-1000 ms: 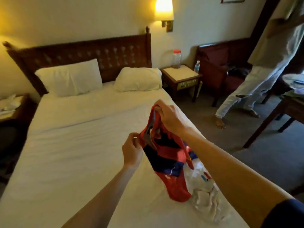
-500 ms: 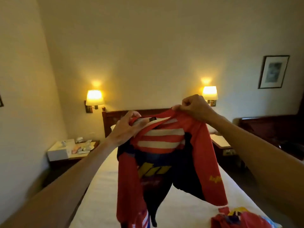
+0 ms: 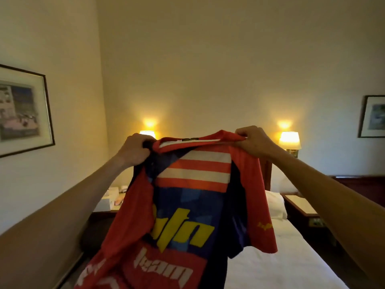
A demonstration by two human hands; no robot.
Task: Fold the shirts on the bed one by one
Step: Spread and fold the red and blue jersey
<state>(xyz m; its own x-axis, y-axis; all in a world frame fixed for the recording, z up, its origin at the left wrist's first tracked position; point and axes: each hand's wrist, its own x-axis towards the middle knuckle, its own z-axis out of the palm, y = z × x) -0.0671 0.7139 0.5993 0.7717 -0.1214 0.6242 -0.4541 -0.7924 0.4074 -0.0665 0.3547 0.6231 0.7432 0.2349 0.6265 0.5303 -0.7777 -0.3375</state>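
A red and navy sports shirt with white stripes and yellow lettering hangs spread in the air in front of me. My left hand grips its left shoulder and my right hand pinches its right shoulder, both at head height. The shirt's lower part drops out of view at the bottom. The white bed lies below and behind it, mostly hidden by the cloth. No other shirts show in this frame.
A pillow lies at the bed's head. Bedside tables stand left and right. Two lit wall lamps glow above the headboard. Framed pictures hang on the left wall and far right.
Both hands raised the shirt from the bed and pulled its shoulders apart, so it now hangs wider. My view tilted up from the mattress to the wall.
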